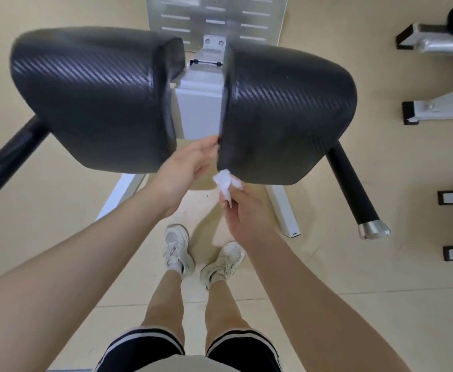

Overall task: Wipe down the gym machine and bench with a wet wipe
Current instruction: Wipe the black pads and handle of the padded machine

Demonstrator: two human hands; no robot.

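The person stands at the near end of the machine, looking down on two black padded cushions split by a narrow gap over a white frame (197,103). The right hand (246,210) pinches a bunched wet wipe (226,183) between thumb and fingertips, its grip closed on the lower part of the wad, so the crumpled white top pokes up against the bottom inner corner of the right pad (287,111). The left hand (185,167) reaches into the gap with fingers fairly straight, fingertips touching the inner edge of that same pad, seemingly steadying it or holding the seam open; I can't tell how hard it presses.

The step in hand looks like cleaning the inner edge and near corner of the right pad. To do it well, I'd say the wipe should be opened flatter, since a tight wad touches only at a point and skips the woven texture. Long overlapping strokes along the seam, from far end to near, would carry grime off the edge rather than into the gap. The left pad (93,98) and the black handles, including the right handle (351,189), likely need their turn afterwards.

Beyond the machine, other equipment feet (410,111) rest on the beige floor (354,264).
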